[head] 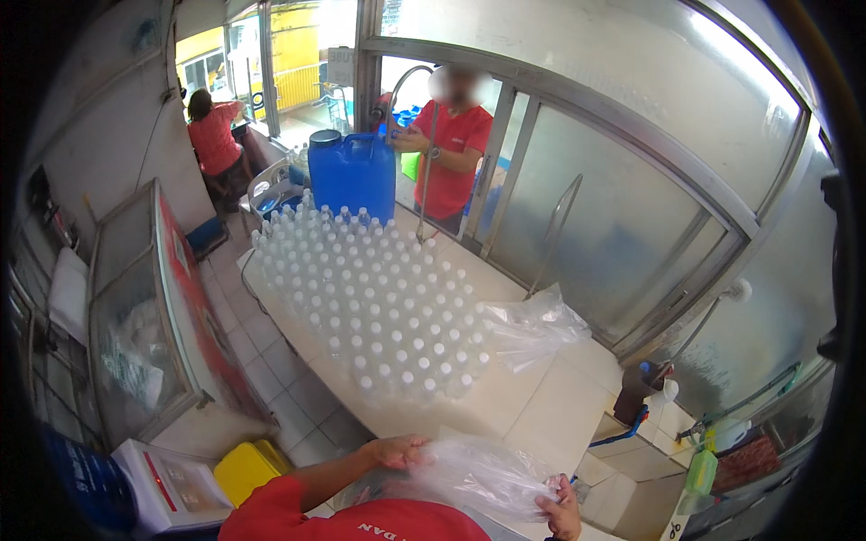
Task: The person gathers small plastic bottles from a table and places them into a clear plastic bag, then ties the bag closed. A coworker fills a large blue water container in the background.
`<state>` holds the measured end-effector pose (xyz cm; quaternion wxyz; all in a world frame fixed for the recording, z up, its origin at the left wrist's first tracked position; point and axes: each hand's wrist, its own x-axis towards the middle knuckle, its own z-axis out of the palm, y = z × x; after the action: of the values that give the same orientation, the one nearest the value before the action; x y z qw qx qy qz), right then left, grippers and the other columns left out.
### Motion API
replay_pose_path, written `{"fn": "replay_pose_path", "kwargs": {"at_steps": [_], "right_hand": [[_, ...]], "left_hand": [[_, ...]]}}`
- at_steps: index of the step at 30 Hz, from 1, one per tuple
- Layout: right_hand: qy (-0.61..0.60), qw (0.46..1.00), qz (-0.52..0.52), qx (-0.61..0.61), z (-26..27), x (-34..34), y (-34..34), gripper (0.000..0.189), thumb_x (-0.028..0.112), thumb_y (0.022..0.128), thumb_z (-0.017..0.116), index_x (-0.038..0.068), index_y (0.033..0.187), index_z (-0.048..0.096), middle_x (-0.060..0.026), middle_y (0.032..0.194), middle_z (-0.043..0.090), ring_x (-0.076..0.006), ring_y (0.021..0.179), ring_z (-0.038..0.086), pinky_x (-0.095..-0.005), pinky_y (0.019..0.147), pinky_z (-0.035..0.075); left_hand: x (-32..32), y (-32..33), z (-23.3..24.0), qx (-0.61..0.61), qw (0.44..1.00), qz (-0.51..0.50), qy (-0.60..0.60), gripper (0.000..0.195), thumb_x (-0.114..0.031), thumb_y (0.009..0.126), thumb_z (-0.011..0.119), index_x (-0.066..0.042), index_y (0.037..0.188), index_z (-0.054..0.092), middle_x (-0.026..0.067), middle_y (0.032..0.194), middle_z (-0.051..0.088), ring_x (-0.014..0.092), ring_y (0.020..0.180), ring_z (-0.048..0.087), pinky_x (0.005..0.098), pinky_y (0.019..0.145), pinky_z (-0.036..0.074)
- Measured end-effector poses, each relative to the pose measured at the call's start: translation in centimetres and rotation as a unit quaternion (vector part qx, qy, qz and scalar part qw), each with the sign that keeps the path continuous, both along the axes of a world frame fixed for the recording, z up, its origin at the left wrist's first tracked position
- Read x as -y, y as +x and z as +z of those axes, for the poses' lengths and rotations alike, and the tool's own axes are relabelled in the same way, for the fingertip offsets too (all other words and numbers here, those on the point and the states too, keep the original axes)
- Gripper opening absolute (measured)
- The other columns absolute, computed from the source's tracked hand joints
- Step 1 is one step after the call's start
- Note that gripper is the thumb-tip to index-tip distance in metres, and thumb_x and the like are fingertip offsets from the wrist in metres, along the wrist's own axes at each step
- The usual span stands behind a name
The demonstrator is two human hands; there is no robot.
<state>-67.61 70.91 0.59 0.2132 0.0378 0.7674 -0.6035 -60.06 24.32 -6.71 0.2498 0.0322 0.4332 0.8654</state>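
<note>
A clear plastic bag (pixel 484 470) is stretched crosswise close to my body, over the near end of the tiled counter. My left hand (pixel 400 452) grips its left end, and my right hand (pixel 561 508) pinches the other end near the counter's right side. Beyond the bag stand many clear plastic bottles (pixel 399 338) with white caps, upright and packed together. More clear plastic bags (pixel 538 324) lie in a loose heap to the right of the bottles. Whatever may be inside the held bag cannot be made out.
A blue jerrycan (pixel 352 176) stands behind the bottles. A person in a red shirt (pixel 453 155) is across the counter; another person (pixel 215 145) is at the far left. Curved metal spouts (pixel 556 230) rise from the counter. A glass-topped chest (pixel 135 338) stands left, a tiled basin (pixel 626 460) right.
</note>
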Motion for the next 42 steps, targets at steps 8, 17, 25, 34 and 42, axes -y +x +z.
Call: {"fn": "replay_pose_path", "kwargs": {"at_steps": [8, 17, 25, 34, 42], "right_hand": [[0.191, 0.925, -0.032, -0.326, -3.3, 4.9, -1.0, 0.045, 0.022, 0.091, 0.078, -0.003, 0.125, 0.063, -0.0136, 0.116, 0.065, -0.0181, 0.081, 0.058, -0.0311, 0.068, 0.051], [-0.017, 0.995, 0.041, -0.089, -1.6, 10.3, -0.3, 0.031, 0.002, 0.095, 0.061, -0.004, 0.125, 0.060, -0.0125, 0.106, 0.071, -0.0176, 0.091, 0.066, -0.0348, 0.085, 0.053], [-0.487, 0.844, -0.121, 0.188, -1.9, 11.5, -3.6, 0.048, 0.011, 0.091, 0.048, -0.002, 0.137, 0.052, -0.0174, 0.101, 0.073, -0.0314, 0.084, 0.071, -0.0435, 0.080, 0.061], [-0.126, 0.989, 0.083, 0.003, -0.8, 6.5, -5.7, 0.080, 0.000, 0.071, 0.083, 0.008, 0.143, 0.050, -0.0053, 0.086, 0.066, -0.0181, 0.078, 0.067, -0.0301, 0.073, 0.055], [0.102, 0.965, 0.017, -0.242, -8.2, 9.4, -3.1, 0.042, 0.005, 0.088, 0.068, 0.004, 0.129, 0.060, -0.0100, 0.101, 0.068, -0.0190, 0.078, 0.065, -0.0321, 0.074, 0.057]], "left_hand": [[-5.5, 1.0, 1.2, 0.047, 0.870, 0.241, -0.428, 0.054, -0.024, 0.087, 0.080, -0.002, 0.131, 0.060, 0.0157, 0.118, 0.066, 0.025, 0.112, 0.062, 0.0397, 0.091, 0.052], [-5.6, 2.1, 1.0, -0.167, 0.686, 0.321, -0.631, 0.034, -0.021, 0.089, 0.069, -0.005, 0.117, 0.062, 0.0227, 0.105, 0.061, 0.039, 0.102, 0.063, 0.0483, 0.090, 0.050], [-4.7, -1.8, 0.5, 0.353, 0.900, 0.253, 0.040, 0.039, -0.010, 0.084, 0.056, -0.002, 0.122, 0.061, 0.0137, 0.112, 0.065, 0.036, 0.102, 0.065, 0.0518, 0.091, 0.054], [1.8, -3.1, -0.7, 0.084, 0.982, 0.067, -0.157, 0.059, -0.014, 0.084, 0.068, -0.005, 0.141, 0.056, 0.0140, 0.124, 0.065, 0.031, 0.113, 0.063, 0.0464, 0.094, 0.051], [-1.3, -2.9, -7.1, -0.028, 0.810, 0.178, -0.559, 0.037, -0.019, 0.093, 0.067, -0.007, 0.127, 0.061, 0.0108, 0.112, 0.064, 0.027, 0.104, 0.062, 0.0431, 0.086, 0.053]]}}
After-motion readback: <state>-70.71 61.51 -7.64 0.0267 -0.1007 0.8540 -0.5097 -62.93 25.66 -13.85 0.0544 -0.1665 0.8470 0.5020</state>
